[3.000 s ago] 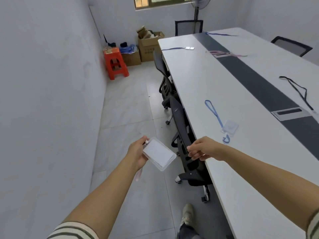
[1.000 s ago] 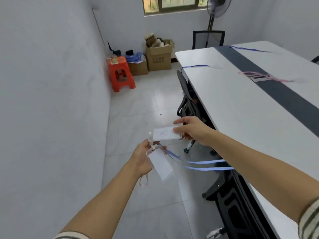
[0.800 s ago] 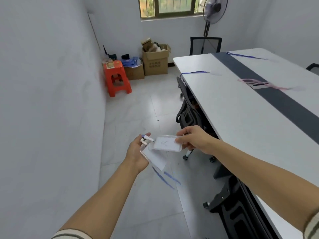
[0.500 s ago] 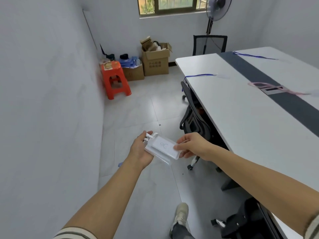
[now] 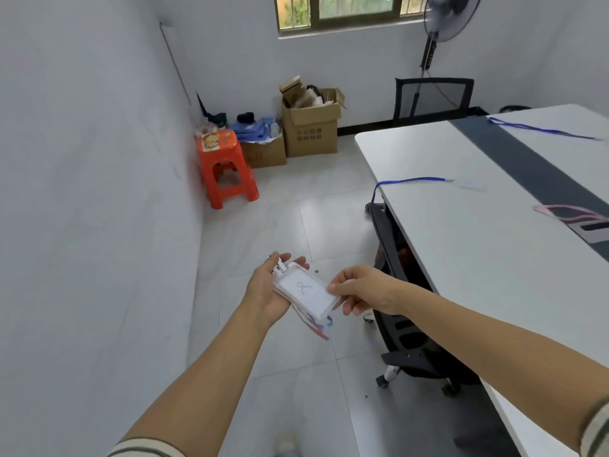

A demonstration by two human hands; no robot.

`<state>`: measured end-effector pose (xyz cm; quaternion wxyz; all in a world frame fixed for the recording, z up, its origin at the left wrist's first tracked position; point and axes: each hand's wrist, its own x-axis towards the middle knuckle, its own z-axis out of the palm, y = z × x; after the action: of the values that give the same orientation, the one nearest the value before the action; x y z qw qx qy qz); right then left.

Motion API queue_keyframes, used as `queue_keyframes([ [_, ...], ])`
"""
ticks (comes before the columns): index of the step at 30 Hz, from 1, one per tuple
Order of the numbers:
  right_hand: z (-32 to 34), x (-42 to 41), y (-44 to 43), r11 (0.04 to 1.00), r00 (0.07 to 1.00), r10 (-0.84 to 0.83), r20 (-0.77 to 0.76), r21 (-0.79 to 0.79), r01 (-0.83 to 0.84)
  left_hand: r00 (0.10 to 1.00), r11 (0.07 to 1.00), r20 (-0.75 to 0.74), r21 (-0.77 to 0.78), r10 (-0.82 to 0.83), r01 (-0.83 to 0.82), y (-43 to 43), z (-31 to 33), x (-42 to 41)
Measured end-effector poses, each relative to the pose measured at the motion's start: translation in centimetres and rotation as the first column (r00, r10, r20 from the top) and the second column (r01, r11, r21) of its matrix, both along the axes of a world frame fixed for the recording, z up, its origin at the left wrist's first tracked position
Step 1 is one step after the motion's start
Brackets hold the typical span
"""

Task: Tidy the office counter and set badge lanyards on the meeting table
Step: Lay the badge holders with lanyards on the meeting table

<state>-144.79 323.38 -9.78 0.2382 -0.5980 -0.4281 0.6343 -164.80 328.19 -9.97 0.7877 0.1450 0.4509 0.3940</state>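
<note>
Together, 2 hands (image 5: 268,291) (image 5: 364,290) hold badges (image 5: 304,288); 3 lanyards (image 5: 412,180) (image 5: 540,128) (image 5: 573,215) lie on table (image 5: 461,265).

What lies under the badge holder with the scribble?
Only the edge of a second clear holder and pink and blue straps show, held in the left hand; its face is covered.

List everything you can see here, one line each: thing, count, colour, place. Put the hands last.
badge holders: at least two stacked, clear with white cards, held between both hands
straps: blue and pink, hanging under the stack
table: one, white with dark centre strip, right
lanyards: three on the table, blue, blue, pink
chairs: two, black, one tucked under the table, one at its far end
stool: one, orange, left wall
boxes: two, brown, far wall
fan: one, dark, far right corner
window: one, far wall
left hand: cradles the stack
right hand: pinches its corner
</note>
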Motion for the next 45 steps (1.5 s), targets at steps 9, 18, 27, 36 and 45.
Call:
queue_keyframes([
  [9, -2.4, 6.1, 15.0, 0.988, 0.986, -0.15, 0.077, -0.019, 0.152, 0.995, 0.991, -0.045, -0.103, -0.089, 0.084, 18.3, -1.3, 6.0],
  [18, -2.6, 16.0, 27.8, 0.8, 0.766, -0.585, 0.267, 0.035, 0.599, 0.923, 0.931, -0.121, -0.07, -0.365, 0.359, 37.2, 0.6, 12.9],
  [27, -4.5, 26.3, 31.0, 0.664, 0.6, -0.697, 0.393, 0.037, 0.747, 0.792, 0.812, -0.185, -0.08, -0.582, 0.578, 44.8, -0.6, 23.8],
  [36, -9.0, 40.5, 35.0, 0.447, 0.381, -0.786, 0.486, 0.023, 0.894, 0.668, 0.704, -0.243, -0.106, -0.703, 0.702, 52.2, -2.2, 37.9],
  [45, -12.8, 49.6, 38.0, 0.429, 0.273, -0.639, 0.719, 0.039, 0.902, 0.553, 0.612, -0.268, -0.268, -0.789, 0.744, 55.6, -7.1, 45.8],
])
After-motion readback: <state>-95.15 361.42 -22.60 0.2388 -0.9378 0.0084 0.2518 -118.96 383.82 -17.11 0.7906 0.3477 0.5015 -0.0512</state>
